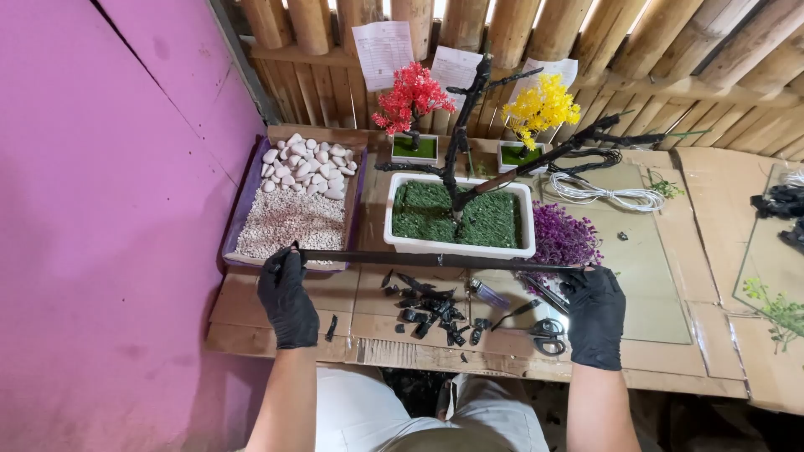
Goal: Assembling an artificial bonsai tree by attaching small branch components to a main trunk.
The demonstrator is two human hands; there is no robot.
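Gloved left hand [287,300] and right hand [595,316], set wide apart, each grip an end of a dark rod [427,260] before the white planter [459,244] holding a bare black tree [466,125].

This is a small craft workshop for making artificial miniature trees. A cardboard-covered desk [670,251] stands against a bamboo pole wall [586,33], with a pink wall [100,209] at the left. On it are a tray of white pebbles and gravel [293,201], a white planter with fake moss [459,219], small red [410,96] and yellow [540,107] trees, coiled wire [603,192], scissors [546,333] and black tape scraps [431,314].
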